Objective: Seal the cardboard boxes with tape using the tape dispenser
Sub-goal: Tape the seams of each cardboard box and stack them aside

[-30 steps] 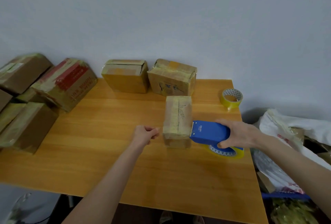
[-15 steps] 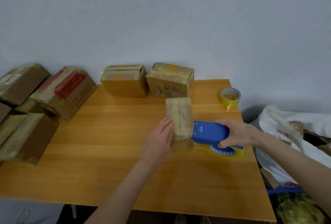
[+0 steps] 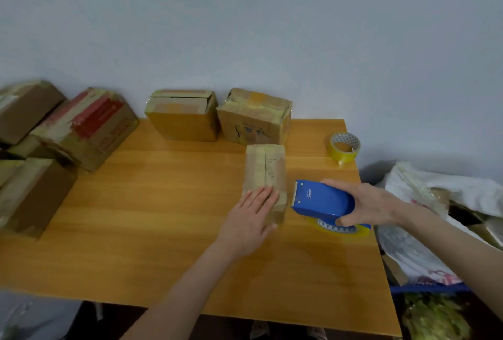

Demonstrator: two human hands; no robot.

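The left hand [image 3: 251, 214] lies flat, fingers straight, on the near end of the small tape-wrapped brown cardboard box [image 3: 265, 168] mid-way along the wooden table [image 3: 152, 217]. A second ago it was curled beside the box. The box's long axis runs toward the wall. The right hand [image 3: 373, 207] grips the blue plastic tape dispenser [image 3: 322, 201], cutter end pointing left, just beside the box. Its roll is mostly hidden beneath.

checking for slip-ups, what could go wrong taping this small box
The left hand lies flat on the small tan cardboard box, close to the blue plastic tape dispenser in the right hand: its fingers might get taped or nicked. Pressed only from above, the box could slide.
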